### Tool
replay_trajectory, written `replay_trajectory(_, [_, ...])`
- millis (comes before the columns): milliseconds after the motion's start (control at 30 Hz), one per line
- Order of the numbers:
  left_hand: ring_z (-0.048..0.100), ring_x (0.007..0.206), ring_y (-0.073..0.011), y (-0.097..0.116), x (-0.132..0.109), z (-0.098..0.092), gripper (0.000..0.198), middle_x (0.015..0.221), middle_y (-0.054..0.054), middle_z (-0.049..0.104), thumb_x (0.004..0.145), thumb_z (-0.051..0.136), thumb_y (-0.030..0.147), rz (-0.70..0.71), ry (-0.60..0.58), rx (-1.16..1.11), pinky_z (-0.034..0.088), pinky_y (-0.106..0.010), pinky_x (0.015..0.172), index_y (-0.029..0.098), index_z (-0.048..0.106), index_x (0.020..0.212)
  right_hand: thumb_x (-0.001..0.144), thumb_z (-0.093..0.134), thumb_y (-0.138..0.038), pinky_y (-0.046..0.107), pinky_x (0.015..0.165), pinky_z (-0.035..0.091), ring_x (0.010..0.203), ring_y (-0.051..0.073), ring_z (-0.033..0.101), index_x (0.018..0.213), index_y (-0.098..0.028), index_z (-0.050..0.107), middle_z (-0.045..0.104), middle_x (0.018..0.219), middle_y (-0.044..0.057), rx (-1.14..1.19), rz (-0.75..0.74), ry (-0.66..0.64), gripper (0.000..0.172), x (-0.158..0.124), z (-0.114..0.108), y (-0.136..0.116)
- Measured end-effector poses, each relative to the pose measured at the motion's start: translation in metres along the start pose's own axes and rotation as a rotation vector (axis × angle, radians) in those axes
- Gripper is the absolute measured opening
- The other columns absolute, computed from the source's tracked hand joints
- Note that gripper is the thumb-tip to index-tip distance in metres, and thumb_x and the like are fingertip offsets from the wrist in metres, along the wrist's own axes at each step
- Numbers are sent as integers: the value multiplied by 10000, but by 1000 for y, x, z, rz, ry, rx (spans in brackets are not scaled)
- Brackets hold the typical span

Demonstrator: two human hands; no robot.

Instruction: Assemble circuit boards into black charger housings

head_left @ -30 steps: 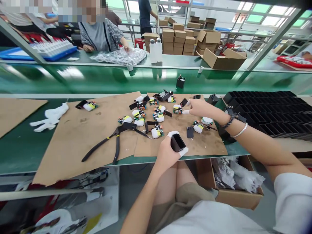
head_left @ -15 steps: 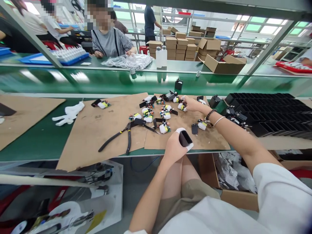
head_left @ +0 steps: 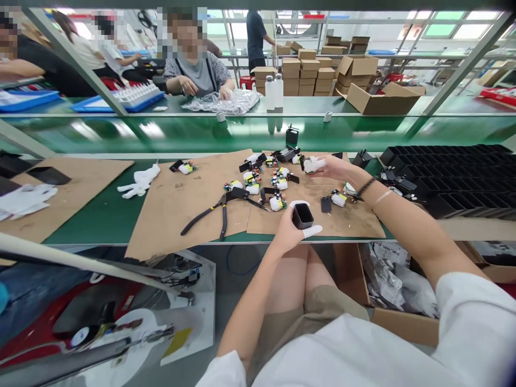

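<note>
My left hand (head_left: 287, 231), with white finger covers, is closed around a black rectangular case (head_left: 303, 216). The case's open end faces up toward me, near the front edge of the bench. Farther forward, my right hand (head_left: 332, 167) pinches a small circuit board (head_left: 312, 165) with a white part, just above the cardboard (head_left: 201, 209). Several similar circuit boards (head_left: 278, 183) with white and yellow parts lie in the middle. To their left rest black-handled pliers (head_left: 223, 207). A loose board (head_left: 338, 199) sits below my right forearm, beside a flat black piece (head_left: 326, 205).
Rows of black cases (head_left: 451, 177) stand at the right. A white glove (head_left: 140, 180) lies to the left. Behind the bench are a green ledge (head_left: 181, 134), two white bottles (head_left: 274, 92) and a co-worker (head_left: 201, 75) handling clear plastic. An open carton (head_left: 399, 290) stands below the bench.
My right hand has raised a circuit board from the group on the cardboard. My left hand has turned the case's opening more upward. The whole view has shifted slightly.
</note>
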State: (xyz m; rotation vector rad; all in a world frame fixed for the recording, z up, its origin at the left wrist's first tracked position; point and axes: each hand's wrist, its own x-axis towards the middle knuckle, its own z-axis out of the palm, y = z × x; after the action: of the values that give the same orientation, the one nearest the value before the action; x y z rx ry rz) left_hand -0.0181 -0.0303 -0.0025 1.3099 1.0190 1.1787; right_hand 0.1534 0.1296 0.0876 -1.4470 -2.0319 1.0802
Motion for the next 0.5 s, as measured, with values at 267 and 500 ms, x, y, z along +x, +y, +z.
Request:
replay_trajectory(267, [692, 1078, -243, 30, -34, 15, 702, 1141, -64, 693, 623, 939, 402, -37, -103, -86, 601, -352, 960, 212, 595, 1205, 526, 1018, -348, 487, 1049, 618, 1155, 302, 749, 1147, -310, 673, 778, 1213, 26, 725, -182, 188, 711, -164, 39, -4])
replay_trajectory(500, [662, 1300, -336, 63, -54, 28, 777, 1302, -112, 693, 633, 942, 580, 44, -104, -13, 567, -428, 1109, 204, 632, 1238, 658, 998, -306, 461, 1122, 607, 1208, 285, 741, 1233, -367, 717, 772, 1306, -3, 516, -346, 273, 643, -224, 55, -20])
